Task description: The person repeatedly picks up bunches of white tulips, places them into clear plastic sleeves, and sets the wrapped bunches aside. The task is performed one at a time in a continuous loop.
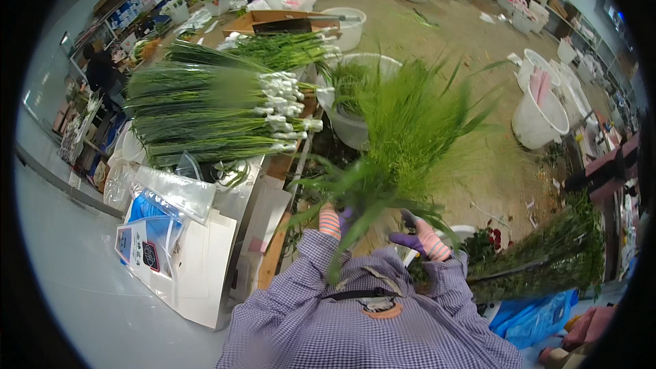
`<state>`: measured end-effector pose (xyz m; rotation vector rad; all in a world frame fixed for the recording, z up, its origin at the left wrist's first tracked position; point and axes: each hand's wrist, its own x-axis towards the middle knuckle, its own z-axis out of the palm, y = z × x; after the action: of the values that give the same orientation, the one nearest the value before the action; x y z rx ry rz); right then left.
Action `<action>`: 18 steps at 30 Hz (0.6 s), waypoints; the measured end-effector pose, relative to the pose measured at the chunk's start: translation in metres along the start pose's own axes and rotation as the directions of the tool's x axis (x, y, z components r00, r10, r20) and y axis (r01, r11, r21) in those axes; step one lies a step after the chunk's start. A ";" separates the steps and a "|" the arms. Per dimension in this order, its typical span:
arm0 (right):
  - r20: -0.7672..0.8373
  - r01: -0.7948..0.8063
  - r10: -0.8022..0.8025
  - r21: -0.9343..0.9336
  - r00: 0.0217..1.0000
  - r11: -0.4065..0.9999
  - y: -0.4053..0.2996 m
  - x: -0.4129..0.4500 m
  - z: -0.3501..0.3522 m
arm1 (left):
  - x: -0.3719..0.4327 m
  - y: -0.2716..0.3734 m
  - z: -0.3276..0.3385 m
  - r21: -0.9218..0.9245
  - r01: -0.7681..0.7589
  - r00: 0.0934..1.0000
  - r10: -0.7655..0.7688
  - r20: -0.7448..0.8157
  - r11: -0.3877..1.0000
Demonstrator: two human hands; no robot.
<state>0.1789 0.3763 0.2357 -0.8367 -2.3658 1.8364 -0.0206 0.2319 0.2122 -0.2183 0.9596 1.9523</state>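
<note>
A large, feathery bunch of green grass-like foliage [410, 128] fans out in front of me, blurred at its edges. My left hand [344, 218], in a purple glove with a striped cuff, grips its lower end; drooping long leaves hide most of the fingers. My right hand [412, 236], gloved alike with a dark fingertip area, is just right of the stems, fingers and thumb spread and nothing in them. To the left, wrapped bundles of long green stems [205, 113] lie stacked on a table, their white-wrapped ends [282, 107] facing right.
A white bucket [348, 128] with greenery stands behind the bunch. Plastic sleeves [177, 195] and a white carton [205, 266] are at left. Dark leafy stems [543, 251] and a blue plastic bag [538, 318] lie at right. A person [102, 69] stands far left.
</note>
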 end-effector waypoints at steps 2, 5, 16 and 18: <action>0.037 -0.094 0.092 0.070 0.995 0.993 0.011 0.004 0.009 | -0.023 -0.005 0.005 0.567 -0.238 0.964 0.261 0.043 0.789; 0.069 -0.120 0.110 0.175 0.992 0.977 0.021 0.013 0.014 | -0.040 -0.002 0.010 0.591 -0.364 0.921 0.373 0.113 0.720; 0.367 0.178 -0.132 -0.094 0.921 0.980 -0.019 0.056 0.055 | -0.045 0.035 -0.028 0.671 -0.323 0.946 0.238 0.219 0.668; 0.211 0.352 -0.340 -0.021 0.916 0.936 -0.065 0.066 0.033 | -0.050 0.050 -0.043 0.281 -0.366 0.930 0.360 0.075 0.887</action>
<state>0.0859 0.3651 0.2652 -0.2108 -2.4935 1.7843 -0.0414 0.1549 0.2350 0.1637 1.3346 2.1081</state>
